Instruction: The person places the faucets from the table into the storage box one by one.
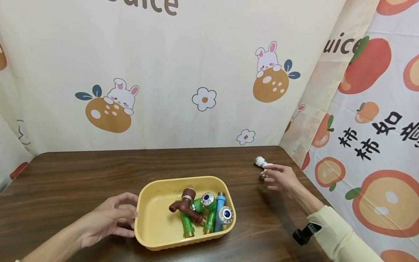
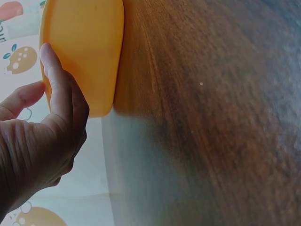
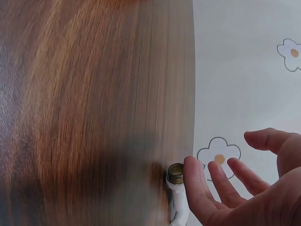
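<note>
A yellow plastic basin (image 1: 154, 218) stands on the table, holding several taps in its right half. Among them are a brown tap (image 1: 184, 206), green taps (image 1: 187, 225) and a blue tap (image 1: 220, 200) with a clear round knob. At the basin's left side, my left hand (image 1: 104, 218) touches the rim and outer wall with its fingertips. A white tap (image 1: 260, 161) lies toward the back right of the table, partly hidden by my right hand (image 1: 283, 179). The right fingers are spread beside it; the right wrist view shows its threaded brass end (image 3: 175, 174) near a fingertip.
The dark wooden table (image 1: 82, 171) has rounded back corners. Printed fabric hangs behind it (image 1: 170, 120) and along its right side (image 1: 330, 203). A black strap buckle (image 1: 306, 233) hangs from the right sleeve.
</note>
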The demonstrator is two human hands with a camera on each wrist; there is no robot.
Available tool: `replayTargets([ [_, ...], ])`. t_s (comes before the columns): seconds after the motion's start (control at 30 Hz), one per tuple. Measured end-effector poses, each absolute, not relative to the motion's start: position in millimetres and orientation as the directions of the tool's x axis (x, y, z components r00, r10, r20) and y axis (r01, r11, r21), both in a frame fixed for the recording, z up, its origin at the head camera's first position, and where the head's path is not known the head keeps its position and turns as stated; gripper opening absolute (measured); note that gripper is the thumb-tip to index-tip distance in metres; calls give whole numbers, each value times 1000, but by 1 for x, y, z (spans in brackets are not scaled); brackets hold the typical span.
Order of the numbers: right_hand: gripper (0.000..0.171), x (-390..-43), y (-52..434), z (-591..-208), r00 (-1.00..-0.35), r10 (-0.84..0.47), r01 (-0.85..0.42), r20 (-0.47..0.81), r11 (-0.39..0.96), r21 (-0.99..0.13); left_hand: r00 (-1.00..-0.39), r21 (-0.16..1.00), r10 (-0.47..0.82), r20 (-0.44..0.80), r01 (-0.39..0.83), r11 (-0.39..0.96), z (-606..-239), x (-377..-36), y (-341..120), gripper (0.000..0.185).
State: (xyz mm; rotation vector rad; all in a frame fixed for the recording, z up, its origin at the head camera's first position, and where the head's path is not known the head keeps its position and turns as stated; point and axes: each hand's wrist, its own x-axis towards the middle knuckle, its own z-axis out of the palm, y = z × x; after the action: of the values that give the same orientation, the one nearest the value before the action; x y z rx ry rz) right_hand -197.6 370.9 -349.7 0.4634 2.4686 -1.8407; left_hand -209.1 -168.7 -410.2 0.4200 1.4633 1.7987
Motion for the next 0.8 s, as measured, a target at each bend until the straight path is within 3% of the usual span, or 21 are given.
replayTargets([
  [0.8,45,-210,379,-357,-942,270,280,-198,311,-908,-664,930,713,-226,-364,-45,-410,-209,-168,30],
])
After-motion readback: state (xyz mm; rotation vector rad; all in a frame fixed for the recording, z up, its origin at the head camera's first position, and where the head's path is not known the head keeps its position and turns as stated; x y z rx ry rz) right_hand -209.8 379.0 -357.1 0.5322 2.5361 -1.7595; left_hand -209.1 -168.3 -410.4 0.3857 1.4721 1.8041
